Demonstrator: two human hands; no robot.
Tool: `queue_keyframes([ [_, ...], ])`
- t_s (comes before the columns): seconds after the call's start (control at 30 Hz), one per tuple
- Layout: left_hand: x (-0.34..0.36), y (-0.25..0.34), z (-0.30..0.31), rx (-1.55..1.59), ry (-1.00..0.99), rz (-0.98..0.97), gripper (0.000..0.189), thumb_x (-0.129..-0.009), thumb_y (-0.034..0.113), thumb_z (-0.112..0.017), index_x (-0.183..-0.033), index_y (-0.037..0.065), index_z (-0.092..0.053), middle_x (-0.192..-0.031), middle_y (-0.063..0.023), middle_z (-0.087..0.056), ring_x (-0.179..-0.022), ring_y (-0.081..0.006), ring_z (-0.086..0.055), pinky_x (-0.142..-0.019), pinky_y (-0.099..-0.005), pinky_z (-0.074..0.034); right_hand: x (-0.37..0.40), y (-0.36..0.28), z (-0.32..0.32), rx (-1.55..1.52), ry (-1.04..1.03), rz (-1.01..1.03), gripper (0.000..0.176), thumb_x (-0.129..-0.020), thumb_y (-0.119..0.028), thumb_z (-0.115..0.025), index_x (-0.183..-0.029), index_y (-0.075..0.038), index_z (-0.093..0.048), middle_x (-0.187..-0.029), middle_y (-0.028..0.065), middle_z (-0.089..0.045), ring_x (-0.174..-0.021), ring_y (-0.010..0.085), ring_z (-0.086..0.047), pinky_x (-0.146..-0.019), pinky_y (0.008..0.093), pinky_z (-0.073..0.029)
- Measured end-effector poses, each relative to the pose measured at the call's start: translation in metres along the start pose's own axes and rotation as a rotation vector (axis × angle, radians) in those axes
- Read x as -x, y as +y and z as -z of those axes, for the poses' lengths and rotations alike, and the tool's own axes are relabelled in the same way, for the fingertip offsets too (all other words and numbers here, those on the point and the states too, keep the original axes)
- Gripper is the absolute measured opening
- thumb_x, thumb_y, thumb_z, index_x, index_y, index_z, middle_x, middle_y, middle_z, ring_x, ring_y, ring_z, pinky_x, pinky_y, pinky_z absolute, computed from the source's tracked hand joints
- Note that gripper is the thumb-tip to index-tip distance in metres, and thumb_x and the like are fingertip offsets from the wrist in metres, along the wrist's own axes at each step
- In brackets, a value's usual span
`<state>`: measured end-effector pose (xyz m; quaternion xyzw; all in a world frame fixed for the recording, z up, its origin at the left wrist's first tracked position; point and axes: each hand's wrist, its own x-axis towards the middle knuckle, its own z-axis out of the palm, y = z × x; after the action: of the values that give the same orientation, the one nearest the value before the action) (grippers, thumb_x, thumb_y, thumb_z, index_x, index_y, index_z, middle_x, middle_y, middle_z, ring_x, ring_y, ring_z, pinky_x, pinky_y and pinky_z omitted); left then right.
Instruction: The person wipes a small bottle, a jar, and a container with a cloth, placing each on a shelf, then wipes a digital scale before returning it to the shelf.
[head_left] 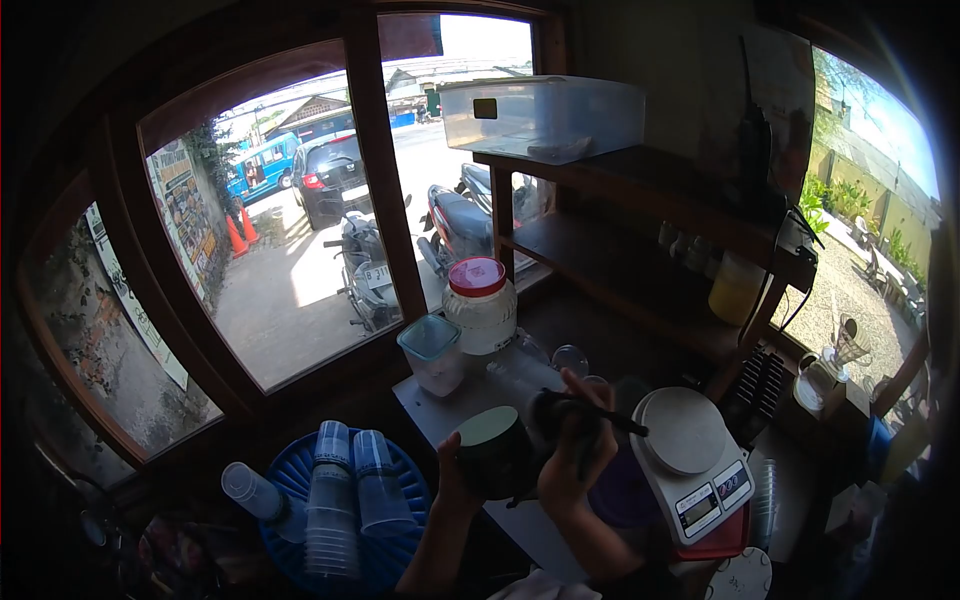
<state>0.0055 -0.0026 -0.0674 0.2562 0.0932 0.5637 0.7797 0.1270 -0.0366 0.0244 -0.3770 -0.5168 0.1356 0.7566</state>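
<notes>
My left hand (456, 478) is wrapped round the side of a dark cylindrical container (492, 462) with a flat, pale green end facing up toward me. Close beside it, my right hand (580, 462) grips a black object with a stick-like handle (628, 424) that juts out to the right. I cannot tell what kind of object this is, since fingers and shadow cover most of it. Both hands are over the front of a grey tabletop (425, 400). Just right of my right hand stands a white digital kitchen scale (712, 505) with a round plate.
A blue basket (408, 470) holds stacks of clear plastic cups (332, 500) at left. Behind my hands stand a lidded square tub (432, 362) and a jar with a red lid (480, 315). A wooden shelf (570, 240) bears a clear plastic bin (545, 118). Windows line the back.
</notes>
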Motion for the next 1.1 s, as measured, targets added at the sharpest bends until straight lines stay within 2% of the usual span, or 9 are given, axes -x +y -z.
queue_keyframes([
  [0.07,0.000,-0.001,0.000,-0.154,-0.005,-0.065,0.063,-0.087,0.049,-0.040,-0.127,0.000,-0.042,-0.117,-0.0162,-0.053,-0.105,-0.0269,-0.056,-0.086,-0.0410,-0.047,0.005,0.018,0.000,0.155,-0.615,0.054,0.053,-0.072,-0.009,-0.063,-0.124,-0.011,-0.053,-0.112,0.0129,-0.051,-0.112,0.0253,-0.048,-0.093,0.0368,-0.038],
  [0.17,-0.007,-0.001,0.017,-0.520,0.007,-0.192,0.056,-0.087,0.041,-0.049,-0.127,0.002,-0.041,-0.122,-0.0135,-0.050,-0.108,-0.0217,-0.054,-0.090,-0.0346,-0.045,0.016,0.011,-0.006,0.453,-0.675,0.391,0.064,-0.063,-0.007,-0.063,-0.125,-0.015,-0.052,-0.125,0.0162,-0.047,-0.124,0.0344,-0.040,-0.100,0.0436,-0.033],
  [0.2,-0.004,0.000,0.018,-0.482,-0.005,-0.179,0.056,-0.087,0.040,-0.052,-0.127,0.002,-0.041,-0.123,-0.0131,-0.050,-0.109,-0.0211,-0.053,-0.091,-0.0338,-0.045,0.020,0.016,-0.003,0.422,-0.707,0.341,0.064,-0.062,-0.008,-0.064,-0.125,-0.015,-0.052,-0.133,0.0164,-0.042,-0.132,0.0344,-0.030,-0.106,0.0475,-0.025],
  [0.33,0.012,0.006,0.020,-0.090,-0.094,0.005,0.071,-0.079,0.040,-0.065,-0.131,0.001,-0.036,-0.125,-0.0124,-0.047,-0.115,-0.0230,-0.049,-0.096,-0.0349,-0.042,0.014,0.019,0.006,0.178,-0.629,0.078,0.057,-0.071,-0.014,-0.062,-0.126,-0.010,-0.050,-0.130,0.0161,-0.043,-0.126,0.0308,-0.038,-0.104,0.0415,-0.028],
  [0.4,0.010,0.007,0.011,-0.270,-0.087,-0.062,0.082,-0.073,0.044,-0.069,-0.132,0.000,-0.032,-0.126,-0.0129,-0.047,-0.113,-0.0241,-0.051,-0.095,-0.0355,-0.044,0.004,0.041,0.009,-0.142,-0.643,-0.141,0.055,-0.077,-0.022,-0.060,-0.128,-0.007,-0.046,-0.130,0.0153,-0.042,-0.124,0.0293,-0.040,-0.103,0.0365,-0.029],
  [0.53,0.001,-0.003,-0.015,-0.500,-0.043,-0.423,0.100,-0.056,0.051,-0.079,-0.128,-0.001,-0.034,-0.116,-0.0097,-0.045,-0.106,-0.0185,-0.050,-0.089,-0.0312,-0.044,0.016,0.050,0.001,-0.349,-0.189,-0.876,0.055,-0.084,-0.041,-0.056,-0.120,0.000,-0.047,-0.114,0.0105,-0.052,-0.109,0.0201,-0.048,-0.095,0.0291,-0.035],
  [0.67,-0.011,-0.011,-0.019,-0.667,-0.053,-0.829,0.105,-0.050,0.059,-0.080,-0.124,0.001,-0.035,-0.110,-0.0113,-0.042,-0.100,-0.0208,-0.048,-0.084,-0.0321,-0.042,0.027,0.035,-0.007,-0.665,0.009,-1.027,0.053,-0.082,-0.040,-0.061,-0.116,-0.002,-0.046,-0.109,0.0100,-0.053,-0.103,0.0172,-0.050,-0.086,0.0305,-0.042],
  [0.9,-0.020,0.002,-0.015,-0.997,-0.122,-1.248,0.098,-0.049,0.064,-0.077,-0.117,0.006,-0.037,-0.107,-0.0156,-0.052,-0.098,-0.0257,-0.048,-0.082,-0.0340,-0.041,0.037,0.010,-0.003,-0.476,0.115,-1.169,0.056,-0.080,-0.044,-0.065,-0.102,0.004,-0.045,-0.085,0.0084,-0.052,-0.075,0.0143,-0.056,-0.061,0.0259,-0.048],
  [1.1,-0.010,-0.009,-0.027,-1.037,0.038,-1.334,0.088,-0.060,0.069,-0.068,-0.113,0.007,-0.038,-0.107,-0.0182,-0.054,-0.098,-0.0265,-0.050,-0.084,-0.0362,-0.042,0.040,0.014,0.003,-0.405,0.103,-1.111,0.052,-0.079,-0.039,-0.068,-0.098,0.004,-0.047,-0.082,0.0095,-0.055,-0.067,0.0138,-0.057,-0.053,0.0247,-0.047],
])
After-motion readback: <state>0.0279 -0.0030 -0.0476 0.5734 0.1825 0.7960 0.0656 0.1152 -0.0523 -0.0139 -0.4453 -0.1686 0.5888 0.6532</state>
